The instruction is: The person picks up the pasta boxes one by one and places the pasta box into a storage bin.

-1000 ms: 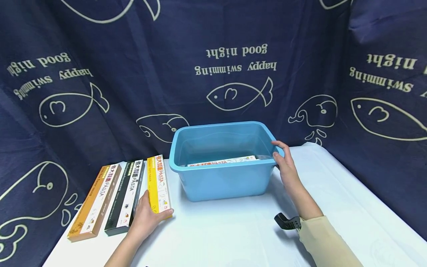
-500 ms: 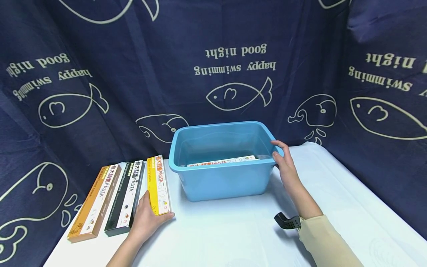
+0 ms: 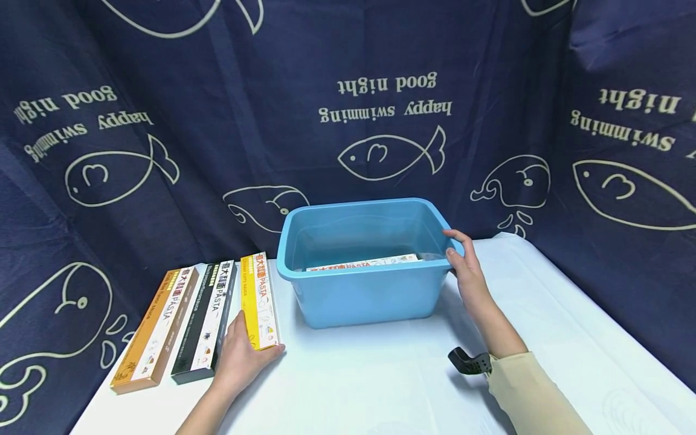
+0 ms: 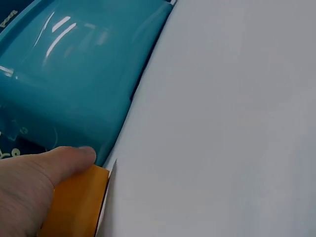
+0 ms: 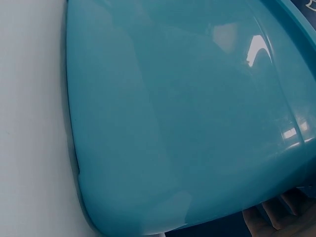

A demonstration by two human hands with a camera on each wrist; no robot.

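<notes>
behind everything hangs a navy curtain (image 3: 304, 72), cut off by the head view's edges, its printed words upside down. before it spreads the white table (image 3: 348, 377). on this stands the blue bin (image 3: 367, 299), upright, long axis running left to right; its near wall hides the floor inside. left of the bin three boxes lie with long axes pointing roughly away from the person: the brown box (image 3: 154, 332) leftmost, then the black box (image 3: 203, 320), then the yellow box (image 3: 258, 302), nearest the bin. the yellow box's far end points at the curtain, leaning slightly left; its near end is partly covered. a white box (image 3: 361, 264) lies lengthwise in the bin, only a strip showing above the near rim. the left hand (image 3: 243, 356) grips the yellow box's near end, thumb by the right corner, fingers along the left side, their tips hidden. the right hand (image 3: 466, 266) pinches the bin's right rim; the right wrist view crops it to a few fingers in the lower corner. in the left wrist view the yellow box runs off the bottom edge.
</notes>
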